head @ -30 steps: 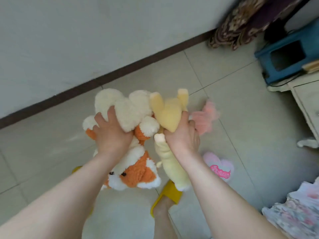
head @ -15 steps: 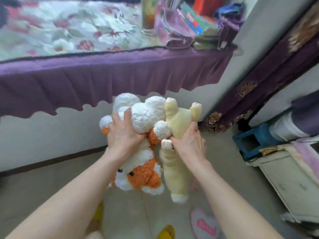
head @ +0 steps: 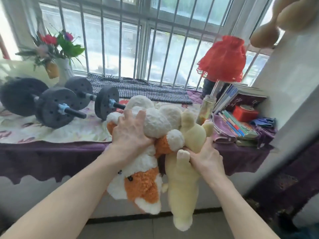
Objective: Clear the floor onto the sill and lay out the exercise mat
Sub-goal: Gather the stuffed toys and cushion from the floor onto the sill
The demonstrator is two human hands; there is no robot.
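My left hand (head: 129,133) grips an orange and white plush fox (head: 143,185), which hangs head down at the sill's front edge. My right hand (head: 205,157) grips a pale yellow plush animal (head: 184,183) right beside the fox, also hanging down. Both toys are held in the air, their upper parts level with the window sill (head: 51,149), which is covered by a flowered cloth over a purple frilled drape. The exercise mat is not in view.
Two black dumbbells (head: 57,102) lie on the sill's left half beside a vase of flowers (head: 58,54). A checked cloth (head: 141,90) lies by the barred window. Right of the toys stand a bottle (head: 207,109), stacked books (head: 236,123) and a red-shaded lamp (head: 222,59).
Both hands have lifted the two plush toys from low over the floor up to the sill's height. My view rose from the floor tiles to the window.
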